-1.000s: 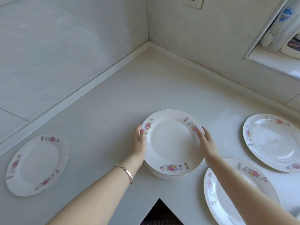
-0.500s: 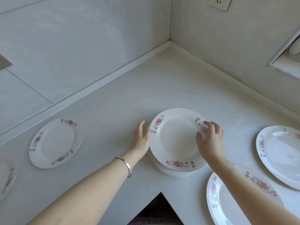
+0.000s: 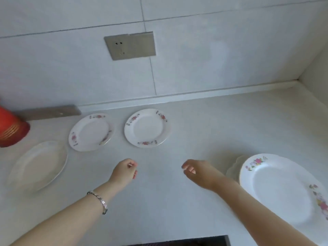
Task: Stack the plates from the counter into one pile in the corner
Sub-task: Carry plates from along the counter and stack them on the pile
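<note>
2 hands (image 3: pixel 124 170) (image 3: pixel 197 170) empty above counter (image 3: pixel 177 201); no legible writing.

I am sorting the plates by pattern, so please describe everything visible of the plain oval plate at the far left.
The plain oval plate is pale cream and glossy, probably ceramic, with a raised rim and no flowers that the blur lets me see. It lies flat and empty on the counter, below the red object, close beside a flowered plate. Neither hand touches it.

- The pale worktop (image 3: pixel 204 125) meets a tiled wall.
- A floral plate (image 3: pixel 147 128) lies near the wall.
- Just left of it: a second floral plate (image 3: pixel 90 132).
- Further left: a plain oval plate (image 3: pixel 38 165) and a red container (image 3: pixel 10 128).
- Well right of it: a large floral plate (image 3: pixel 282 189) overlapping a smaller plate (image 3: pixel 234 168).
</note>
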A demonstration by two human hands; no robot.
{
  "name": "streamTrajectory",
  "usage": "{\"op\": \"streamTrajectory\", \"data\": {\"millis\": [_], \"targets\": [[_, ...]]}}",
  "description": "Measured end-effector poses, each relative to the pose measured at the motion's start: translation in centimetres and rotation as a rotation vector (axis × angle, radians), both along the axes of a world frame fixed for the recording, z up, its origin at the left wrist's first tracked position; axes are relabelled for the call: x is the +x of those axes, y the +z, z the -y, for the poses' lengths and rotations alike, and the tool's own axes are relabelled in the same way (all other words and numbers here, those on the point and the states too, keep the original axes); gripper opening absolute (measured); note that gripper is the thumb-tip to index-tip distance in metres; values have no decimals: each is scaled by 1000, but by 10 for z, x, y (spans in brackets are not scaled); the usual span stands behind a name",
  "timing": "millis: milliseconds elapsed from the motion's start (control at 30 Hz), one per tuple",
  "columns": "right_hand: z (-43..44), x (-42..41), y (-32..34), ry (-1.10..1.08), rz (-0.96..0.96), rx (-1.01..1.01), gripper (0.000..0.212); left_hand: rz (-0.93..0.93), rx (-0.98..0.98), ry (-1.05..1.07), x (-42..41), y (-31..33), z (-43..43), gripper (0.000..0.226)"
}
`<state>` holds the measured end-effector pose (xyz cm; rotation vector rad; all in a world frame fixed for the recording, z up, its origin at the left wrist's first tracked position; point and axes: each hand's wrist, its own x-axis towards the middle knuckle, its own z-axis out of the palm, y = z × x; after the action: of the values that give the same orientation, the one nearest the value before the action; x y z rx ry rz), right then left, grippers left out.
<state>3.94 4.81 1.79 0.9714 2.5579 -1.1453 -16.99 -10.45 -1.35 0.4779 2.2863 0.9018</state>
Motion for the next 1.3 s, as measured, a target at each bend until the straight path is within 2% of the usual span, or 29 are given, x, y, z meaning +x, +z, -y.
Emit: {"op": "streamTrajectory", "data": {"millis": [200,333,433,533,567,667,733,800,900,967,1033,1167,1300], "targets": [[47,-112,-13,70,-6,-32,24,87,29,341,-102,-8,88,29],[76,-181,-25,37,33,-52,24,309,104,572,-162,-21,117,20],[92,-221,-34,-9,59,-73,22,545,170,651,-198,-35,116,26],[101,-244,-41,-146,54,-141,16,754,292,732,-226,-48,98,7],[103,-248,-43,-197,53,-170,15,808,336,768,-235,-51,91,7],[103,-254,-47,-292,63,-206,18,890,463,894,-257,-59,73,15],[98,-253,-46,-364,69,-214,16,861,479,942,-265,-59,66,21],[86,-254,-49,-572,65,-238,12,827,460,914,-273,-60,58,20],[70,-256,-52,-996,91,-384,25,816,475,855,-282,-50,48,14],[66,-257,-60,-1186,86,-517,31,810,482,837,-288,-41,45,15],[60,-261,-70,-1346,-36,-707,29,814,491,802,-292,-33,46,17],[43,-272,-82,-1615,-407,-1004,24,791,465,706,-293,-23,51,16],[37,-276,-92,-1688,-562,-1030,39,783,441,657,-287,-17,56,12]]}}
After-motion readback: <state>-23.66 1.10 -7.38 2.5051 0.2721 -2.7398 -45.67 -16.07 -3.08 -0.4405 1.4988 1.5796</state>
